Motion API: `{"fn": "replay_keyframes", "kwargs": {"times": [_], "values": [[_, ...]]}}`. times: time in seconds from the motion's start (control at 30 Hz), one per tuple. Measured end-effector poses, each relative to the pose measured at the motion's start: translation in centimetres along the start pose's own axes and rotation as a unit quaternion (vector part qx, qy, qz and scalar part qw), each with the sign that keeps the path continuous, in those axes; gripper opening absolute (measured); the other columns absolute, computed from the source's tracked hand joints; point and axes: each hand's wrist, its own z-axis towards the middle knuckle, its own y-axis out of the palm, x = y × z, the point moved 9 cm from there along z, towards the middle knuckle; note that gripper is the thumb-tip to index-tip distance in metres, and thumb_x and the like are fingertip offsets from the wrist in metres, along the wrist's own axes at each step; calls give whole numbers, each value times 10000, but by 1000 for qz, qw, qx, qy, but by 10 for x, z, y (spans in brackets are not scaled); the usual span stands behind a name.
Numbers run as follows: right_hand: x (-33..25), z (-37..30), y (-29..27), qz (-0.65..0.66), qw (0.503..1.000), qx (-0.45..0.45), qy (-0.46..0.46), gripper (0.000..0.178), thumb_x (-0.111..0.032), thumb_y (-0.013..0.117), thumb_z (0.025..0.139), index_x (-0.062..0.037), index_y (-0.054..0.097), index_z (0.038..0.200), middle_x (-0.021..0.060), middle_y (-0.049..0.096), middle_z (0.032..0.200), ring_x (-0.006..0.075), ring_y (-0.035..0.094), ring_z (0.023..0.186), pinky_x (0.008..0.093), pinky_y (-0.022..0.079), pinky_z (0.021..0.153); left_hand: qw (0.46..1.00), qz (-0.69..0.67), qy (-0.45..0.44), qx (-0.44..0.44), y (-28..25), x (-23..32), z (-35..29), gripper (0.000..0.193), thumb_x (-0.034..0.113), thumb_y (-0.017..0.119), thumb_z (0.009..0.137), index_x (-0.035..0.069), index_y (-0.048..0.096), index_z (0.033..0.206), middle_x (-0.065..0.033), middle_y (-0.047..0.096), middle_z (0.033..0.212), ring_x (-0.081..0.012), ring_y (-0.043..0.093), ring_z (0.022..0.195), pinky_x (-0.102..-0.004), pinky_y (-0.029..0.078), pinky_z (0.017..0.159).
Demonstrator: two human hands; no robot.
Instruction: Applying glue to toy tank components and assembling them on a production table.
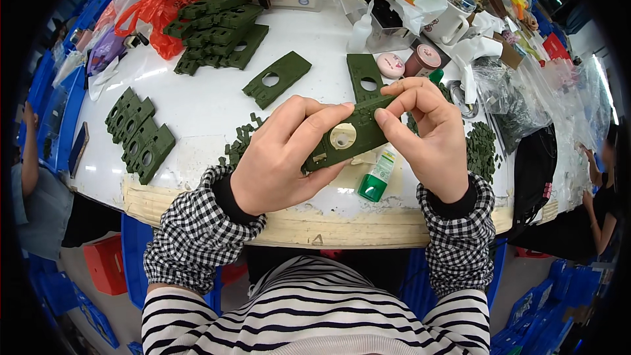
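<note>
A dark green plastic model tank hull plate (369, 133) with a round hole is held tilted above the table's front part. My left hand (279, 154) grips its left end, thumb and fingers on either side. My right hand (430, 135) is closed at its upper right end, thumb and forefinger pinching there; whether a tiny part is between those fingertips is hidden. Just below the plate lies a glue bottle with a green cap (373, 186). Small green parts (238, 144) are strewn beside my left hand, and another heap of small green parts (482, 151) lies right of my right hand.
Similar hull plates lie beyond my hands: a single plate (284, 73), another plate (361, 66), a stacked pile (220, 29) and a row (148, 148) at left. A white dropper bottle (360, 33), a mug (450, 20) and plastic bags (503, 85) crowd the right back. Other people sit at both sides.
</note>
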Motion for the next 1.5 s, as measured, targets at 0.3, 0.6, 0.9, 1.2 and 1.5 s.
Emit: {"fn": "replay_keyframes", "kwargs": {"times": [0.3,0.6,0.9,1.2,1.5], "values": [[-1,0,1,-3,1000,-7,-7,121,-79,701,725,9,620,709,118,616,934,197,587,923,323,425,886,1000,8,27,10,0,3,-1,629,17,798,617,16,556,1197,-126,559,952,-228,585,802,-299,502,680],[1,-1,2,10,1000,-14,-13,127,-78,704,728,10,612,720,120,611,934,195,586,915,321,431,870,1000,9,26,13,1,3,-2,615,16,800,615,9,561,1182,-129,565,966,-228,590,810,-301,506,682],[-2,0,0,73,997,-13,4,139,-66,666,817,10,552,796,77,573,895,115,550,850,246,441,806,1000,-11,13,18,-4,2,2,596,23,788,627,8,567,1180,-133,558,965,-231,578,819,-295,493,688],[-9,0,-10,40,999,24,4,127,-75,633,874,4,534,861,9,555,806,65,520,717,206,439,674,999,1,4,33,-11,-8,4,557,13,758,662,6,566,1184,-141,565,1015,-258,576,894,-315,482,773],[-44,-46,73,-207,928,-236,-203,106,-57,671,737,-45,593,808,48,571,747,180,592,653,297,483,537,992,4,-59,113,-34,-42,4,533,42,753,709,-1,541,1197,-93,606,1041,-154,584,904,-273,464,806]]}}
